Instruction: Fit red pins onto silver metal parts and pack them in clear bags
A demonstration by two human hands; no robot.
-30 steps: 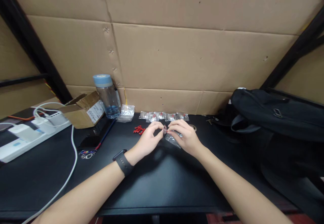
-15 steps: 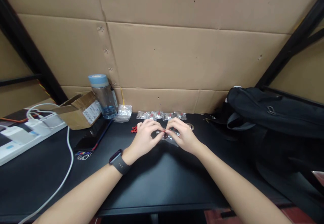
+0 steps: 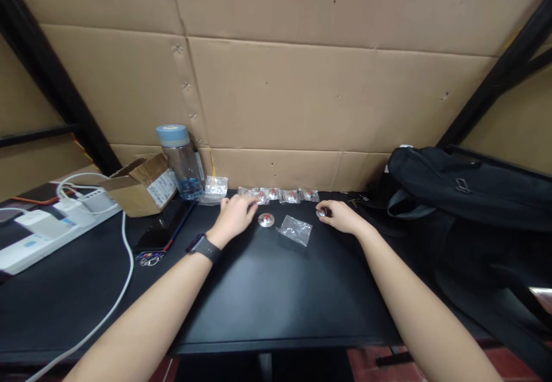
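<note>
My left hand (image 3: 235, 218), with a dark watch on the wrist, reaches low over the tabletop behind the middle, thumb apart from its bent fingers. The red pieces seen there earlier are hidden beneath it. A shiny round disc with a red piece on it (image 3: 266, 220) lies on the table to its right. Beside that disc rests a clear plastic bag (image 3: 296, 230), flat and untouched. My right hand (image 3: 340, 216) pinches a silvery round disc (image 3: 321, 213) at the table, mostly covered by the fingers.
Several clear packets with discs and red pieces (image 3: 290, 196) line the back by the cardboard wall (image 3: 276, 94). At left stand a water bottle (image 3: 181, 163), an opened cardboard box (image 3: 138, 189), a phone (image 3: 161, 229) and a power strip (image 3: 38, 235). A black backpack (image 3: 470, 198) fills the right.
My hands, together at the middle before, have moved apart. The disc with the red piece and the clear bag now lie between them. My right hand has closed on another disc.
</note>
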